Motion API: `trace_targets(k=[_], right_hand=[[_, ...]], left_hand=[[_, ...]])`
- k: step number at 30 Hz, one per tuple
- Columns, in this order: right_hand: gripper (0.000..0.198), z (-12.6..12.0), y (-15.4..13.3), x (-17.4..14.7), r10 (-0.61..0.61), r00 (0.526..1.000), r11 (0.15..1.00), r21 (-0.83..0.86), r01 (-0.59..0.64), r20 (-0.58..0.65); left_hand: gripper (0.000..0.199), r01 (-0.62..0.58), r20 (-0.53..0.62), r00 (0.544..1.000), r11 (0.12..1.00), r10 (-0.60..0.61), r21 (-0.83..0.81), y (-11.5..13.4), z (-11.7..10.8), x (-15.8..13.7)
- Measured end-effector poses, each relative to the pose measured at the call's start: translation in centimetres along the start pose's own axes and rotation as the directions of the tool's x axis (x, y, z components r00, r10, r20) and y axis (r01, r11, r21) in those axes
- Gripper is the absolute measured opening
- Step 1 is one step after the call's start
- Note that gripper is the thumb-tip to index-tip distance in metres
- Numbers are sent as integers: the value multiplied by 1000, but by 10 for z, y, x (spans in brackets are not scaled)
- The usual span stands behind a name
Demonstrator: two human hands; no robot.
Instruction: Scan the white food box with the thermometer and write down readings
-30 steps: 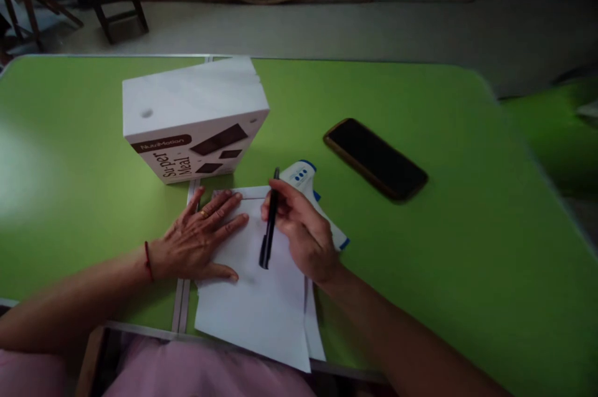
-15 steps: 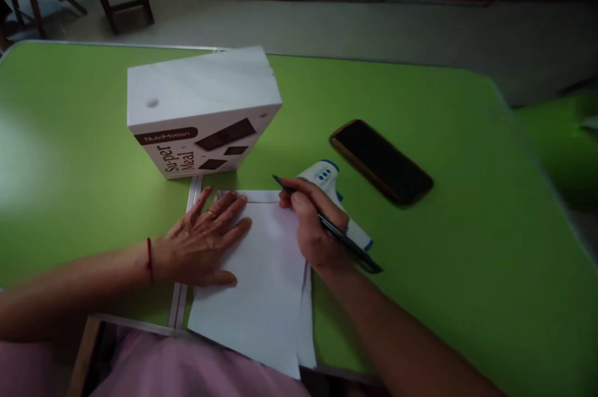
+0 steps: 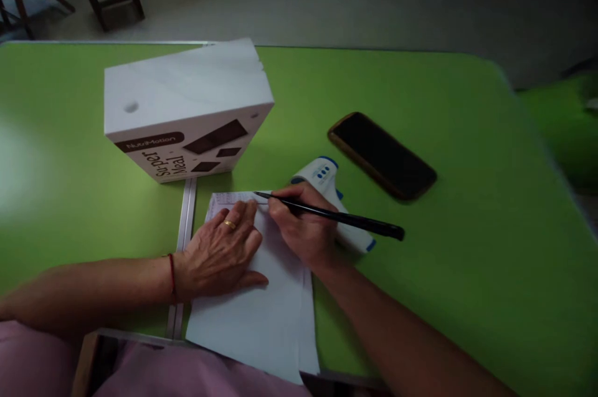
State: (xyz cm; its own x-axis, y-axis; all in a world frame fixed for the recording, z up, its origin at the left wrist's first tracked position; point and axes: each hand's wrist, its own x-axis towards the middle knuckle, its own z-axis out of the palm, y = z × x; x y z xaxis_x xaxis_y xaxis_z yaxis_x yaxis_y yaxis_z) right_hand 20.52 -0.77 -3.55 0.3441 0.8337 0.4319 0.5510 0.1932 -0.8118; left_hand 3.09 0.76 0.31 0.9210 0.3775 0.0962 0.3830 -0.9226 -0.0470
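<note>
My right fingers [image 3: 279, 211] pinching a slim, smooth black pen [image 3: 357, 220], pointed tip over the thin white paper [image 3: 255, 334], my left fingers [image 3: 237, 212] unclenched, resting on it

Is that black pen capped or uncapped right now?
Uncapped: the black pen, in the right hand, shows a bare slim point near the far edge of the white paper.

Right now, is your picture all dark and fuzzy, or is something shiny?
In the head view, light is dim, darkest along the top; in the head view, a pale glare sits on the green table at the left edge; in the head view, the small marks atop the paper are too blurry to read, though bigger letters on the white box are readable.
</note>
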Motion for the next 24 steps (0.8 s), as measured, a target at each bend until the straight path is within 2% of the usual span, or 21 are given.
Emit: trace_targets(k=[5,14,18,24], right_hand=[[9,-1,0,2,-14,1000,999,-41,14,14],[8,-1,-2,2,-47,998,996,-67,50,35],[10,-1,-2,3,-26,998,995,-97,31,52],[10,-1,-3,3,-30,997,995,-90,37,73]], left_hand=[[81,-8,-31,999,1000,8,-4,-2,1,-1],[77,2,64,998,1000,-1,-3,0,-2,2],[75,10,101,995,1000,-8,-17,0,-3,2],[76,13,79,997,1000,-12,-5,1,-1,1]])
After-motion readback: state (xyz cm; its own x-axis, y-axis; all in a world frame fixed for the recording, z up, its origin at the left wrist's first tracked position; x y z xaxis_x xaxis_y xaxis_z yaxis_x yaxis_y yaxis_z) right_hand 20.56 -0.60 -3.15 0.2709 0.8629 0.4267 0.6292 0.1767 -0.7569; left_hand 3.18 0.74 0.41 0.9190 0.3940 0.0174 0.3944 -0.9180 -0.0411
